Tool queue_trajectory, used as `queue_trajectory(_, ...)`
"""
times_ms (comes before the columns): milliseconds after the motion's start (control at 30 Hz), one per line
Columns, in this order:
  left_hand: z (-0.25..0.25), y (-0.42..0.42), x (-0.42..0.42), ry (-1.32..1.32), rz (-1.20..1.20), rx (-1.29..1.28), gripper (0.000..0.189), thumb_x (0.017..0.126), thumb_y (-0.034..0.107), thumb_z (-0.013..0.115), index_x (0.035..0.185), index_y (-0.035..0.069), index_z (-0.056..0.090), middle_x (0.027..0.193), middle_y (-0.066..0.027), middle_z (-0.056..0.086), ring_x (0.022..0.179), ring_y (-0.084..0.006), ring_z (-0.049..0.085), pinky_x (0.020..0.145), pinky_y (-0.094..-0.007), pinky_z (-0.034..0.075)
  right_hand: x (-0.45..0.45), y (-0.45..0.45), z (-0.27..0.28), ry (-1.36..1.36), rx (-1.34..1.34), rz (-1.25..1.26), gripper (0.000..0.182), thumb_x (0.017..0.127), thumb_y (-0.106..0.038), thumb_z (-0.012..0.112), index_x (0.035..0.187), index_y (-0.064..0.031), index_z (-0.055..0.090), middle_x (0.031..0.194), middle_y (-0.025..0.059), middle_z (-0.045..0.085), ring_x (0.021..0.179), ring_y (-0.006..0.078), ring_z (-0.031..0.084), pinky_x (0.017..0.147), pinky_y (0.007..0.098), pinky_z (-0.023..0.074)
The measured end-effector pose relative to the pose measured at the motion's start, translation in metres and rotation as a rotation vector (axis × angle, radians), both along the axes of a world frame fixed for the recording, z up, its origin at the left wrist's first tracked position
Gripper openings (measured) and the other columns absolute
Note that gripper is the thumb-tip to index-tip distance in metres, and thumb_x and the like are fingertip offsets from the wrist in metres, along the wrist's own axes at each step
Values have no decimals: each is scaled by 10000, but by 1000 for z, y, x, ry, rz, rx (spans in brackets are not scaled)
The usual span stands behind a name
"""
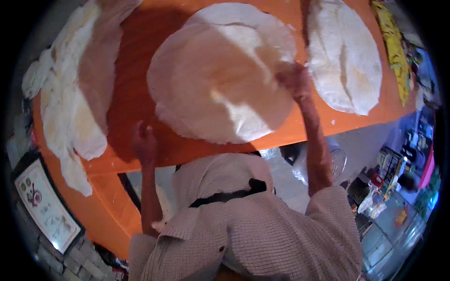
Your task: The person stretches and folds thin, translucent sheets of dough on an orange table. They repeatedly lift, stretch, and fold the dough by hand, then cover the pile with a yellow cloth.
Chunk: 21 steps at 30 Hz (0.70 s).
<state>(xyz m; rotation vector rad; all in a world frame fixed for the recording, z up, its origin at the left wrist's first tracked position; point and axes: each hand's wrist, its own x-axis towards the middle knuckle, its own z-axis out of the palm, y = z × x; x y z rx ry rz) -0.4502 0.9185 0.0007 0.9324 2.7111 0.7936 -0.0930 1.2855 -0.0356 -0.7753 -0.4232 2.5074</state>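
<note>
Large, thin round flatbreads point(211, 70) lie overlapped at the middle of a table with an orange cloth point(135, 70). Over the right edge of the upper one is my right hand point(295, 80), blurred; whether its fingers grip the bread or only rest on it cannot be told. My left hand point(143, 140) hovers near the front edge of the table, apart from the bread, its fingers loosely curled with nothing visible in them. To the right of my right hand lies another flatbread point(346, 59), creased along its middle.
Folded, overlapping flatbreads point(75, 95) lie at the left, some hanging over the table's edge. A framed sign point(49, 207) with writing stands at the lower left. Yellow patterned cloth point(393, 52) lies along the far right. Assorted goods point(379, 182) are on the floor at the right.
</note>
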Motion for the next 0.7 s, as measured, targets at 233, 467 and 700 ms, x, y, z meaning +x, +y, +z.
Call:
queue_trajectory(233, -44, 7, -13, 304, -82, 15, 288, 883, 157, 617, 1139, 24, 627, 1154, -161, 623, 1086, -334, 577, 956, -421, 451, -20, 58, 121, -1085, 1475, 145, 401, 908, -257, 475, 1066, 82, 619, 826, 106, 666, 699, 203, 644, 624, 345, 534)
queue_trajectory(467, -61, 9, -14, 420, -61, -24, 327, 866, 131, 604, 1168, 4, 600, 1187, -183, 590, 1119, -357, 547, 967, -436, 437, 170, 193, 193, -969, 1146, -356, 365, 769, -211, 736, 1023, 48, 701, 915, 107, 699, 752, 203, 652, 710, 322, 528)
queue_trajectory(700, -66, 3, -15, 497, -40, -21, 312, 861, 134, 598, 1151, 18, 605, 1163, -189, 594, 1105, -361, 549, 969, -458, 427, 256, 176, 95, -2367, 1082, -508, 591, 752, -357, 790, 1138, 58, 619, 1007, 172, 687, 787, 272, 677, 673, 350, 537)
